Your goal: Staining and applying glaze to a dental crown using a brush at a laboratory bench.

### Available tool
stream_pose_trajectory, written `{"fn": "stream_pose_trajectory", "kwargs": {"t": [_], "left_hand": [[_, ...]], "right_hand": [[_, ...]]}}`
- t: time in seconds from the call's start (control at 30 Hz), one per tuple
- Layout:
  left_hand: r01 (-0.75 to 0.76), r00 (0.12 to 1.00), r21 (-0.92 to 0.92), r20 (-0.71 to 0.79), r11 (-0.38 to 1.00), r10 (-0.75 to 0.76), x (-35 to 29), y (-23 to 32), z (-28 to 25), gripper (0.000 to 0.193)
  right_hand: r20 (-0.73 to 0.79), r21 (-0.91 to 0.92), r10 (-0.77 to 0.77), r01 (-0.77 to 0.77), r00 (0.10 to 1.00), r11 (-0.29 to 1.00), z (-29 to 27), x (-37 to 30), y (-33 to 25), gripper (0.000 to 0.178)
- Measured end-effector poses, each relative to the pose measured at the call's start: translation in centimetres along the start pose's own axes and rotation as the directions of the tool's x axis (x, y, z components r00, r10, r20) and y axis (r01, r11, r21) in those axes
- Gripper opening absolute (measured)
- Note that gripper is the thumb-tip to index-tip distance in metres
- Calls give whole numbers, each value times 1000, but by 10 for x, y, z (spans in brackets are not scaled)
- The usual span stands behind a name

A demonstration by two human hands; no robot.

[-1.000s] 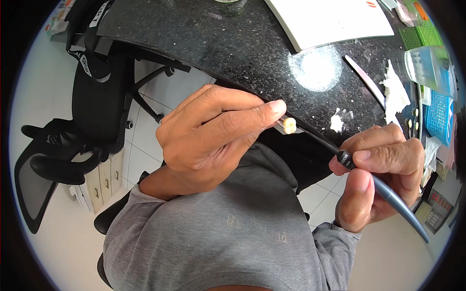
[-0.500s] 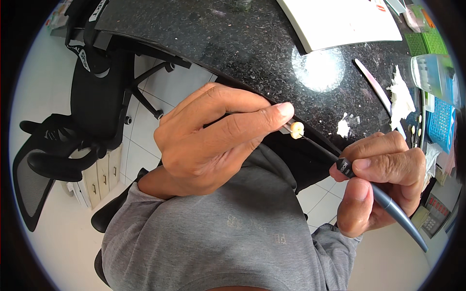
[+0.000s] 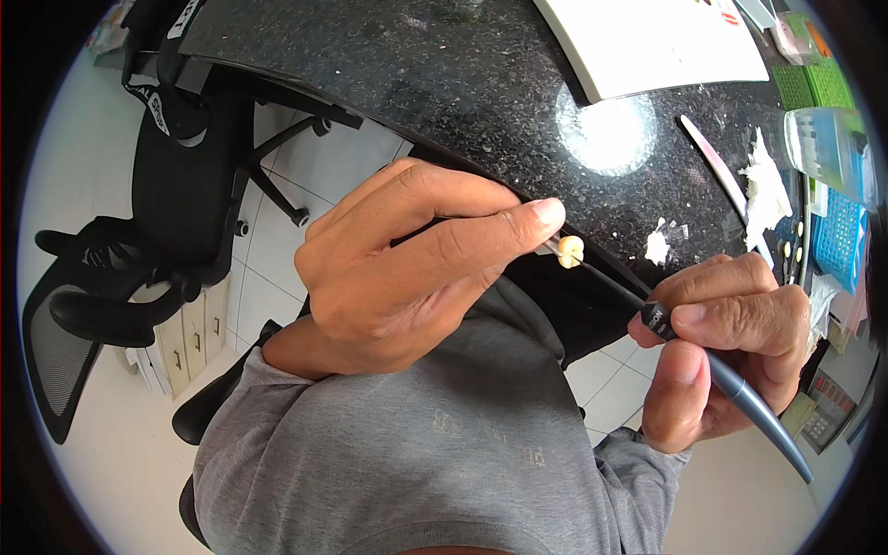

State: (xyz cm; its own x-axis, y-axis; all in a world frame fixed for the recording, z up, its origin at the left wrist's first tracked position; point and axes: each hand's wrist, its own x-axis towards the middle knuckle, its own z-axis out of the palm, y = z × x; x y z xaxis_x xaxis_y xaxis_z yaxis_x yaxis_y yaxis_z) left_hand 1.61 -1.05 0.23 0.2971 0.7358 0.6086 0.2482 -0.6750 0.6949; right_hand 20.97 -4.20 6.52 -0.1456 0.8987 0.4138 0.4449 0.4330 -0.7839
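Note:
My left hand is closed, its thumb and fingers pinching a slim metal holder, probably tweezers, mostly hidden by the fingers. At the end of that holder sits a small cream-and-orange dental crown, just past my fingertips. My right hand grips a fine-tipped brush with a black collar and a smooth blue-grey handle. The brush's thin dark shaft points left, and its tip meets the crown's lower right side. Both hands are held in front of my chest, near the edge of the dark speckled worktop.
A white slab lies at the back right. Near it are a white-and-pink stick, crumpled tissue and white crumbs. A clear cup and a blue basket stand far right. Black office chairs are at left.
My left hand and the crown have shifted very slightly to the right. The brush tip stays at the crown, and my right hand is nearly still.

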Motion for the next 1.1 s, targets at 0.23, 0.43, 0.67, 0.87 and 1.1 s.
{"fn": "stream_pose_trajectory", "kwargs": {"t": [0.23, 0.43, 0.67, 0.87, 1.1], "left_hand": [[7, 1000, 11, -10, 1000, -7, -4, -2, 1, 26], [-4, 1000, 0, -3, 1000, 4, 1, -1, 1, 25], [-3, 1000, 7, -16, 1000, 3, -1, -2, 2, 25], [-7, 1000, 12, -11, 1000, 7, -1, -2, 3, 25], [-2, 1000, 6, -13, 1000, 3, 0, -1, 2, 26]], "right_hand": [[25, 8, 0, 0, 1000, 1000, 0, 1, 4, 26], [26, -18, 40, -40, 999, 999, -2, 3, -2, 25], [47, -12, 20, -20, 999, 1000, -2, 3, 0, 25], [51, -6, -15, 15, 999, 1000, -2, 2, 3, 23], [28, 8, -17, 17, 999, 1000, -3, 2, 1, 21]]}}
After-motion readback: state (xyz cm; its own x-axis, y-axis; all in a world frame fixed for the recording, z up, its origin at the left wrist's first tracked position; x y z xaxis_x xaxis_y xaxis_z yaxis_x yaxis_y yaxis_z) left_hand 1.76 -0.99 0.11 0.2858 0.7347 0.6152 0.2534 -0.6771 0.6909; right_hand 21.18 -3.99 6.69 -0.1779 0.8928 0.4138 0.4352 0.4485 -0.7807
